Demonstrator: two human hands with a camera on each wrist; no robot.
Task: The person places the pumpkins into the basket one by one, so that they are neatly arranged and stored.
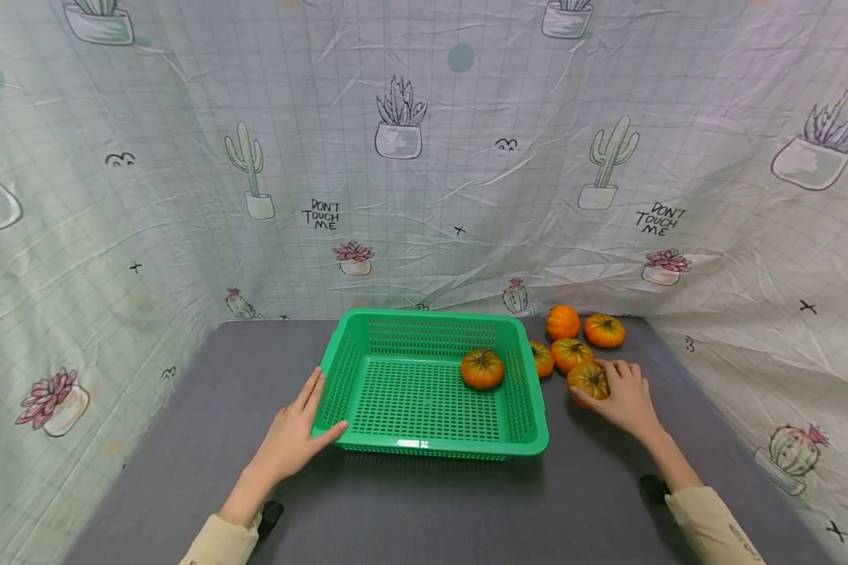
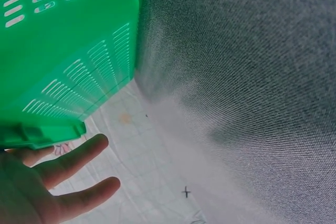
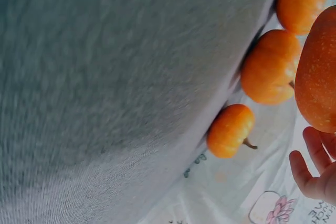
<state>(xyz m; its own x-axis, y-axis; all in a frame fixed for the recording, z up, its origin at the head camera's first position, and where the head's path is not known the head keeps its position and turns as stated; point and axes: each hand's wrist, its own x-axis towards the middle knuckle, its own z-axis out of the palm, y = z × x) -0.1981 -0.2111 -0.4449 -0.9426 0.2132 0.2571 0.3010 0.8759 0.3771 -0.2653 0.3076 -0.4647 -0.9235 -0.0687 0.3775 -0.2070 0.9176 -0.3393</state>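
A green plastic basket (image 1: 434, 449) sits in the middle of the table with one small orange pumpkin (image 1: 482, 369) inside, toward its right. My left hand (image 1: 293, 435) rests at the basket's front left corner, fingers extended along the left rim and thumb at the front rim. In the left wrist view its fingers (image 2: 81, 161) look spread beside the rim. Right of the basket, my right hand (image 1: 625, 399) grips another small pumpkin (image 1: 589, 382) between thumb and fingers. That pumpkin (image 3: 320, 72) fills the right edge of the right wrist view. Whether it touches the table is unclear.
Several more small pumpkins cluster behind the gripped one, among them an orange one (image 1: 562, 322), one at the far right (image 1: 604, 331) and one partly hidden by the basket wall (image 1: 541, 359). A cactus-print cloth (image 1: 424, 196) hangs behind the grey table (image 1: 424, 510).
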